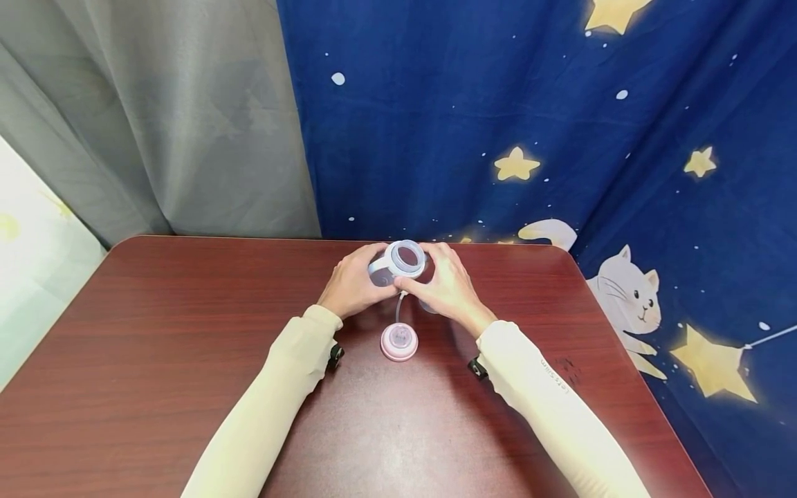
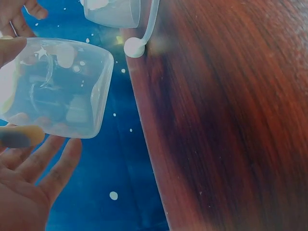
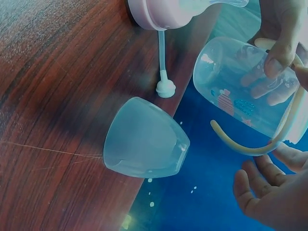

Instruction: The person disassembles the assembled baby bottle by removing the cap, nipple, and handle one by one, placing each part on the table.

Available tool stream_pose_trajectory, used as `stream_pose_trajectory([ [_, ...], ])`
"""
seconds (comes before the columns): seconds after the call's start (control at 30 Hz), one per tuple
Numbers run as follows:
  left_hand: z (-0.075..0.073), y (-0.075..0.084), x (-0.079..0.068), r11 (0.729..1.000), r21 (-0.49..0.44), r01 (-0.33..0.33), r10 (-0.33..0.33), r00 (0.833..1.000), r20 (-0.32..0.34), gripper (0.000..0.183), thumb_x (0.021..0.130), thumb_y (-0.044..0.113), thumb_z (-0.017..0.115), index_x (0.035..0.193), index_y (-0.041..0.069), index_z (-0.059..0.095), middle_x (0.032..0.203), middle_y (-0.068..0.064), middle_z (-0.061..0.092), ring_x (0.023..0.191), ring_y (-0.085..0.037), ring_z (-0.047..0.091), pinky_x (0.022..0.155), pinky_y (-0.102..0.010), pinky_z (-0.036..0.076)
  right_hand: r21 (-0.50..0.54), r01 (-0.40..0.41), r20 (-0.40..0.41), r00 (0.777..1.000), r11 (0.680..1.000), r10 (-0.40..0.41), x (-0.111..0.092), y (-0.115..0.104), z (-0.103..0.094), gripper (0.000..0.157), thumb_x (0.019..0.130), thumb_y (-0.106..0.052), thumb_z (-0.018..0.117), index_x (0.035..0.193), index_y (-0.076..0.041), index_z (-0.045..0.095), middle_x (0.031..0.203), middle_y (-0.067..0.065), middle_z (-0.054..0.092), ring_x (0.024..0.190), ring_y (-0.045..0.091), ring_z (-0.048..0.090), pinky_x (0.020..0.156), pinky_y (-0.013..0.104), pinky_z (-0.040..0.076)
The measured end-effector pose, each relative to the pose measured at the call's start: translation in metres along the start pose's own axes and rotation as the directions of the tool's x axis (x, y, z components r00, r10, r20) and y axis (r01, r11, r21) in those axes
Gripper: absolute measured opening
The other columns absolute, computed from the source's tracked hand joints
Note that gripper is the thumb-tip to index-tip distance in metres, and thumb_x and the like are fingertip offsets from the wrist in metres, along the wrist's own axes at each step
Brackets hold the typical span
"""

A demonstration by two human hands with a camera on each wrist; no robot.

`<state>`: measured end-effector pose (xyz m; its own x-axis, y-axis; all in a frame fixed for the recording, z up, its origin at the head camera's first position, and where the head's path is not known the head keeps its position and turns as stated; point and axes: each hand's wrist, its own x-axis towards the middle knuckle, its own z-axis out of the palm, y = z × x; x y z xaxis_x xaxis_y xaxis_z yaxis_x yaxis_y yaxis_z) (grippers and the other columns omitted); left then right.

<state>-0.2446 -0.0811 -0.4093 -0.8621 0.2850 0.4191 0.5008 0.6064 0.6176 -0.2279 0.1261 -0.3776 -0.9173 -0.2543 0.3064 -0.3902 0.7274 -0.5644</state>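
Observation:
Both hands hold a clear baby bottle [image 3: 240, 86] near the table's far edge, its open mouth [image 1: 408, 256] tilted up toward the head camera. My left hand [image 1: 356, 280] grips the bottle's body; its thumb lies across the plastic in the right wrist view. A pale curved handle [image 3: 240, 148] is joined to a collar round the neck. My right hand [image 1: 450, 282] has its thumb and fingertips at this handle collar. On the table nearer to me is a pink nipple cap [image 1: 399, 342]. A thin straw [image 3: 162, 53] runs from it to a white weighted end [image 3: 166, 88].
A clear dome cover [image 3: 144, 139] stands on the table close to the right hand, mostly hidden behind it in the head view. The brown wooden table [image 1: 187, 387] ends just past the hands. Blue [image 1: 423, 124] and grey curtains [image 1: 218, 124] hang behind it.

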Motion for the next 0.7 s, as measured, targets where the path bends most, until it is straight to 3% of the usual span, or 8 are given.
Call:
stream_pose_trajectory([
  [0.37,0.001,-0.003,-0.001,1.000,0.006,0.001,-0.001,1.000,-0.002,0.071,0.072,0.038,0.084,0.132,0.011,0.060,0.125,-0.006,0.064,0.102,-0.021,0.062,0.085,-0.041,0.051,-0.020,0.064,-0.088,0.994,0.998,-0.065,0.000,-0.001,-0.008,0.067,0.074,-0.044,0.083,0.126,-0.008,0.061,0.118,0.006,0.059,0.114,0.025,0.052,0.099,0.042,0.042],
  [0.7,-0.002,-0.003,-0.001,0.999,-0.020,0.025,-0.026,1.000,-0.016,0.071,0.072,0.037,0.086,0.133,0.013,0.059,0.127,-0.006,0.064,0.105,-0.022,0.062,0.089,-0.042,0.052,0.006,0.050,-0.155,0.987,0.999,-0.049,0.000,-0.005,-0.021,0.069,0.075,-0.047,0.082,0.127,-0.008,0.061,0.121,0.006,0.061,0.117,0.025,0.052,0.100,0.044,0.042],
])
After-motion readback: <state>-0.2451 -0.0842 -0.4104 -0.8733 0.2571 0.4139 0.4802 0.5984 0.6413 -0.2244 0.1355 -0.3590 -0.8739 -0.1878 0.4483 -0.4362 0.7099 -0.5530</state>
